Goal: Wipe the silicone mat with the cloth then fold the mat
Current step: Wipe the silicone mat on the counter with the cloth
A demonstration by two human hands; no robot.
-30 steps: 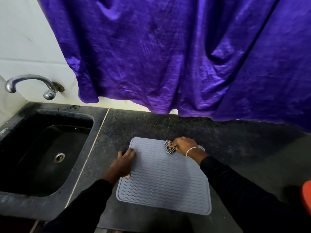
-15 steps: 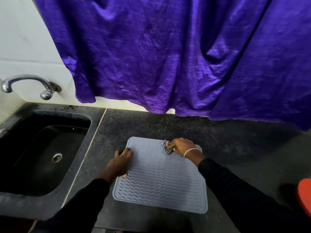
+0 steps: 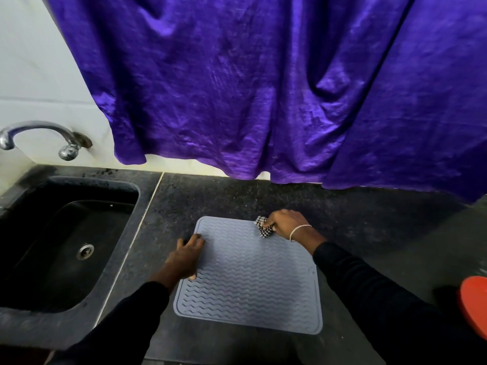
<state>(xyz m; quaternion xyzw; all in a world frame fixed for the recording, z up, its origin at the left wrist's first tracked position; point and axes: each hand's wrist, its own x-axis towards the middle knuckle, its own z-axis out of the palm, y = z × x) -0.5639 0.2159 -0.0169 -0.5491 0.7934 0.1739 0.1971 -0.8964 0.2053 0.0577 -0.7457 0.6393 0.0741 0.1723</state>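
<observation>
right hand (image 3: 286,223) tight round the cloth (image 3: 263,230) on the mat (image 3: 250,283), left hand (image 3: 185,259) open on its edge

1. left sleeve (image 3: 126,320): long, black, plain knit, cuff at the wrist.
2. right sleeve (image 3: 369,293): same black, long, plain.
3. bracelet (image 3: 299,231): thin silver chain, right wrist.
4. left hand (image 3: 185,258), right hand (image 3: 286,223): bare.

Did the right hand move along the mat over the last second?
No. The right hand grips the cloth at the same place by the far edge of the mat, near its far right corner.
</observation>
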